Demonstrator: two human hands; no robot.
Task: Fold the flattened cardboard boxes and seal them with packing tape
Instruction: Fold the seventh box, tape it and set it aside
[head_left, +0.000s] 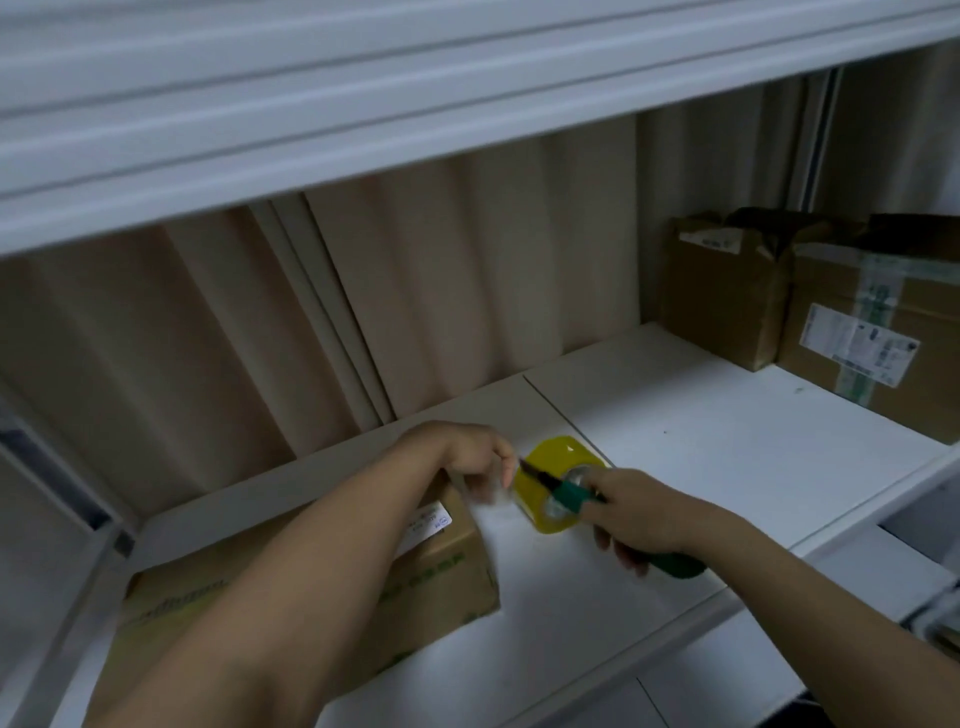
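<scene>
- Two bare forearms enter from the lower edge, with no sleeve in view on either.
- The left hand (467, 457) wears no glove, ring or watch.
- The right hand (639, 512) is equally unadorned, its wrist bare.

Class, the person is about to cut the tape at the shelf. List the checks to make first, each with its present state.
1. Right hand grips green knife: ok.
2. Blade out: ok.
3. Left hand clear of blade tip: not ok, very close.
4. Yellow tape roll resting on shelf: ok.
5. Tape strand held taut: cannot tell, blurred.
6. Cardboard box within reach: ok.
</scene>
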